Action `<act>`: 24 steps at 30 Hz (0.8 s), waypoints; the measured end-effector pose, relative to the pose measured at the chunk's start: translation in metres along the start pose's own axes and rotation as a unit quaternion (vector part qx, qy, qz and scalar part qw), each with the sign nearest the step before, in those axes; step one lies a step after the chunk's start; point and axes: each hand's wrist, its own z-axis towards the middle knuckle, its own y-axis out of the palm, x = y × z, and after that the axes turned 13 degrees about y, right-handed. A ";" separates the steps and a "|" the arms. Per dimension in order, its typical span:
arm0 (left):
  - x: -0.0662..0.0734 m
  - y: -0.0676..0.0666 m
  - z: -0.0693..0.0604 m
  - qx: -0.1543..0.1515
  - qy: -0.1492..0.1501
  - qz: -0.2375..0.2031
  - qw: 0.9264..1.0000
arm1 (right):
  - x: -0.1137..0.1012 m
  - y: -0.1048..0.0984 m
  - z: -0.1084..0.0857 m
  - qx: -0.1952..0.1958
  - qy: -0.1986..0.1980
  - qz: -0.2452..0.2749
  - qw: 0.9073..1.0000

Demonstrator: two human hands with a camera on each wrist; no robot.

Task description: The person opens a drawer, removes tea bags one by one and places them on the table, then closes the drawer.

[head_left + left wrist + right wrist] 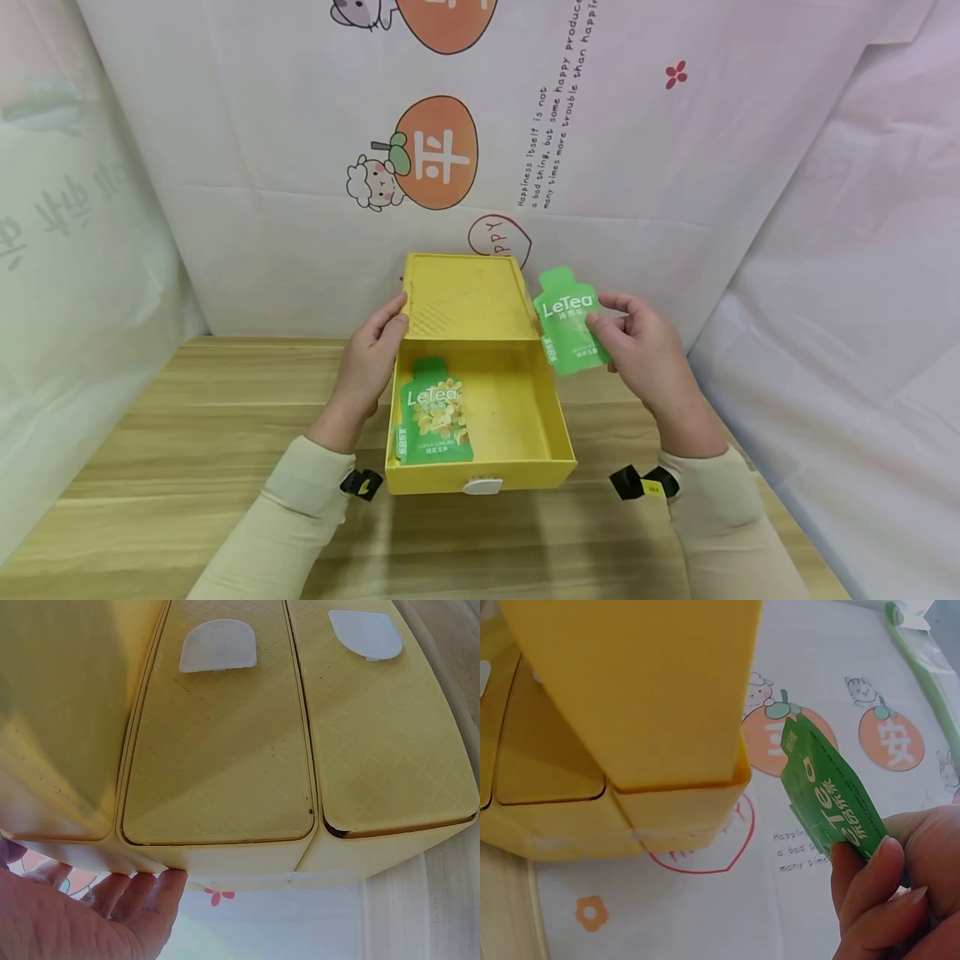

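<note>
A wood-grain counter (172,450) carries a yellow drawer unit (461,300). The left grip (367,354), a bare hand, rests against the unit's left side, fingers extended rather than clenched. A green flowered pouch (437,421) lies at the left inside the top drawer (517,412), which stands pulled out toward the person; its front bears a white knob (482,486). The two drawers below are closed. To the right, a plain green pouch (573,333), marked LeTea, is raised beside the unit, pinched between thumb and fingers of the right grip (648,358).
</note>
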 end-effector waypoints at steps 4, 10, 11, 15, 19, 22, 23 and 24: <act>0.000 0.001 0.000 0.000 0.001 -0.004 1.000 | 0.008 0.002 0.006 0.014 0.009 0.008 1.000; 0.000 0.000 0.000 -0.004 0.002 -0.005 1.000 | 0.019 0.004 0.015 0.024 0.028 0.021 0.999; 0.000 0.000 0.000 -0.004 0.002 -0.005 1.000 | 0.021 0.004 0.016 0.026 0.031 0.023 0.999; -0.001 -0.001 0.000 -0.004 0.004 -0.002 1.000 | 0.032 0.008 0.027 0.032 0.038 0.034 0.998; -0.001 -0.001 0.000 -0.004 0.005 0.000 1.000 | 0.046 0.014 0.038 0.027 0.059 0.038 0.997; -0.002 -0.001 0.000 -0.004 0.005 0.000 1.000 | 0.057 0.019 0.044 0.020 0.071 0.037 0.997; -0.002 0.000 0.000 -0.003 0.004 -0.001 1.000 | 0.060 0.021 0.046 0.018 0.071 0.035 0.997; -0.002 0.000 0.000 -0.004 0.004 -0.001 1.000 | 0.064 0.023 0.048 0.018 0.071 0.031 0.997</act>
